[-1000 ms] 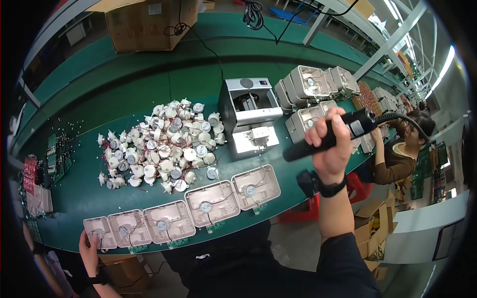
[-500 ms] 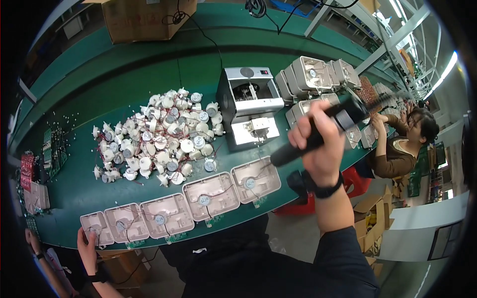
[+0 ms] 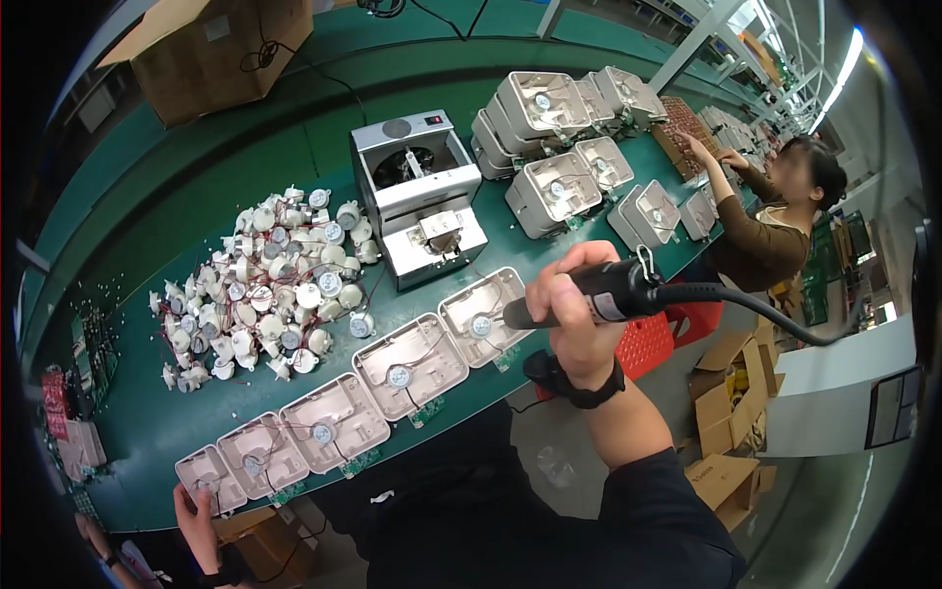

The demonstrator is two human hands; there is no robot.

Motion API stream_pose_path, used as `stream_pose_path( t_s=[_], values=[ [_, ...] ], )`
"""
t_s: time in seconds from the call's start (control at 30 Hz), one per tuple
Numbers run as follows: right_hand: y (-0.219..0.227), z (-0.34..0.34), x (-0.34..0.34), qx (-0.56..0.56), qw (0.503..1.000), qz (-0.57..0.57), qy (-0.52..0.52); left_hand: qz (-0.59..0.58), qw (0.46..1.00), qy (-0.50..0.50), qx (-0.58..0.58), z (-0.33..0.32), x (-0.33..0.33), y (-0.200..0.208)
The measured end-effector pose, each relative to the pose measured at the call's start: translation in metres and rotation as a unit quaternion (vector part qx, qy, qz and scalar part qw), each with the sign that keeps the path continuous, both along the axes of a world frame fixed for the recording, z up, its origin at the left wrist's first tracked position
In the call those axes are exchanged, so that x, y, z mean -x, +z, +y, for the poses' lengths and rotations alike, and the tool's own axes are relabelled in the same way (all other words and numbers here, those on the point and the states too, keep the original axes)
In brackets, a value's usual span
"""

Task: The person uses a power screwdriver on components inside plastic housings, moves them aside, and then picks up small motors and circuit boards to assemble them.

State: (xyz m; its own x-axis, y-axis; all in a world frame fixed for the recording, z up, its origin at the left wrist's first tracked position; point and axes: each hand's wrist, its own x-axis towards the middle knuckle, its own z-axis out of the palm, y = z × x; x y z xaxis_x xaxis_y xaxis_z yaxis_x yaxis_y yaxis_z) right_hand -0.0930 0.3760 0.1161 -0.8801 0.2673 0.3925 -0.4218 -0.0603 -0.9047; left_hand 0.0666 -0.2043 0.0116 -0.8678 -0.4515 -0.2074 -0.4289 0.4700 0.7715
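"What's the biggest thing near me?"

"Your green table (image 3: 137,412). Close to you on it, five pale cases (image 3: 361,417) sit in a row, open side up. Behind them are a heap of white round parts (image 3: 265,285) and a silver and black machine (image 3: 428,190)."

"And my hands?"

"Your right hand (image 3: 584,341) is wrapped around a black tool (image 3: 620,288) with a cord, its tip by the right end case. Your left hand (image 3: 194,522) has bent fingers at the left end case. I can't tell how open it is or if it grips."

"What's smallest?"

"Little green boards (image 3: 424,412) along the cases' near side."
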Motion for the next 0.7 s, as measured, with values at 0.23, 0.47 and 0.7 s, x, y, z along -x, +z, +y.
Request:
stream_pose_path(
  t_s=[0.23, 0.47, 0.7],
  values=[
    [-0.005, 0.003, 0.004, -0.001, 1.000, -0.014, -0.017, -0.012, 1.000, -0.019, -0.014, -0.003, 0.000, 0.001],
    [-0.013, 0.005, 0.007, -0.016, 0.999, -0.009, -0.026, -0.015, 1.000, -0.013, -0.005, -0.004, 0.000, -0.001],
    [-0.016, 0.003, 0.007, -0.024, 0.999, -0.004, -0.031, -0.003, 1.000, -0.021, -0.009, -0.003, 0.000, -0.002]
  ],
)
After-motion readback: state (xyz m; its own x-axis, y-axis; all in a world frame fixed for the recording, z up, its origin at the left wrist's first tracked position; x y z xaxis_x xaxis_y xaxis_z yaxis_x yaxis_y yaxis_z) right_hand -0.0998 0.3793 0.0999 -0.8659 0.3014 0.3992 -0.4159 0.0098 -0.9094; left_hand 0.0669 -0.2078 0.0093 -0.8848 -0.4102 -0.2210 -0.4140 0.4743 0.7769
